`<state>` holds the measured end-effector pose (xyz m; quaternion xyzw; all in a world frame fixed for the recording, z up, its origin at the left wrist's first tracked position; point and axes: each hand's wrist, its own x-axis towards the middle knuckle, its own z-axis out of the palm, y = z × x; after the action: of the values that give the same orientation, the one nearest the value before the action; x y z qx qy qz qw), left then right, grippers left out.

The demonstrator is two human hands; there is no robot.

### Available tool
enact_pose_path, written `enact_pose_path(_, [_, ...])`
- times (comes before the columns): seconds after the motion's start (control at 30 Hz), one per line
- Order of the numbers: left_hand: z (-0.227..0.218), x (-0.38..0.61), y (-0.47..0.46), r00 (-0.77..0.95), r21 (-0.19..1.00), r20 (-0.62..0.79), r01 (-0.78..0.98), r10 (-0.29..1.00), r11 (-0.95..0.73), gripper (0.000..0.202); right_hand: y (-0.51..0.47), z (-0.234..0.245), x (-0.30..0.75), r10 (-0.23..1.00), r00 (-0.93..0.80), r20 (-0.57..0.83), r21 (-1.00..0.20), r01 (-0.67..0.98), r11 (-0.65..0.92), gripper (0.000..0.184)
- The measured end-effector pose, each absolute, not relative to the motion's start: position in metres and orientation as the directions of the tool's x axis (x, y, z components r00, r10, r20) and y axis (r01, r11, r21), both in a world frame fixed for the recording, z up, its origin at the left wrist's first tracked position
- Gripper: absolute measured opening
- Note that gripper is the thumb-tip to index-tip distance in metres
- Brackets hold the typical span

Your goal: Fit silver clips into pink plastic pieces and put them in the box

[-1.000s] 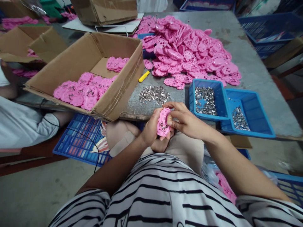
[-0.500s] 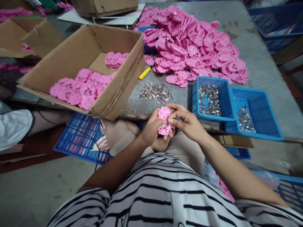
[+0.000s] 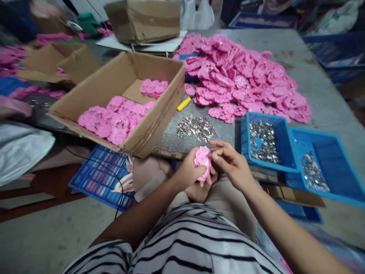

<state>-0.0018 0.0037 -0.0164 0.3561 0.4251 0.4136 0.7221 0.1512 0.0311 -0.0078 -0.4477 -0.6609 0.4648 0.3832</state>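
Observation:
My left hand (image 3: pixel 189 171) grips a pink plastic part (image 3: pixel 203 160) with a scalloped outline, the thumb lying across its face. The part is held above my lap, just off the table's front edge. At its right rim is my right hand (image 3: pixel 230 163), thumb and index finger pinched together. Whatever sits between those fingertips is too small and blurred to make out. Beyond the hands, a heap of small shiny metal pieces (image 3: pixel 196 128) lies on the table (image 3: pixel 168 139). A yellow-handled screwdriver (image 3: pixel 184 104) rests behind that heap.
Left stands a cardboard box (image 3: pixel 154 125) holding several pink parts. A large pile of pink parts (image 3: pixel 242 76) covers the table's middle. Two blue bins (image 3: pixel 269 165) with metal pieces stand at the right edge. At far left, a person's sleeve (image 3: pixel 25 148) shows.
My view has tilted up, so everything sits lower in the picture. The pink part shows a different face, without the metal bits seen before. My right hand has drawn slightly away from it.

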Motion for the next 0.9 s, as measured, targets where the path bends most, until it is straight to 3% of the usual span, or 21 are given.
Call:
enact_pose_path(0.17, [0.002, -0.016, 0.006, 0.291, 0.905, -0.295, -0.22, 0.91, 0.363, 0.043, 0.042, -0.023, 0.158, 0.982, -0.147, 0.121, -0.958, 0.242, 0.154, 0.023])
enact_pose_path(0.33, [0.057, -0.058, 0.012, 0.22, 0.952, -0.181, -0.206, 0.958, 0.228, 0.043, 0.052, -0.041, 0.166, 0.985, -0.13, 0.115, -0.935, 0.32, 0.152, 0.029])
enact_pose_path(0.47, [0.096, -0.118, 0.058, 0.031, 0.987, -0.005, -0.163, 0.999, 0.01, 0.046, 0.057, -0.053, 0.17, 0.976, -0.144, 0.163, -0.886, 0.413, 0.209, 0.032])
enact_pose_path(0.53, [0.103, -0.148, 0.097, -0.074, 0.992, 0.003, -0.127, 0.997, -0.013, 0.045, 0.058, -0.058, 0.17, 0.96, -0.183, 0.212, -0.848, 0.453, 0.274, 0.034])
enact_pose_path(0.73, [0.081, -0.193, 0.201, -0.343, 0.95, -0.225, 0.132, 0.912, 0.284, 0.036, 0.056, -0.063, 0.178, 0.922, -0.222, 0.317, -0.762, 0.519, 0.387, 0.037])
enact_pose_path(0.9, [0.056, -0.212, 0.23, -0.464, 0.887, -0.257, 0.234, 0.848, 0.397, 0.027, 0.058, -0.064, 0.182, 0.918, -0.235, 0.32, -0.741, 0.541, 0.397, 0.039])
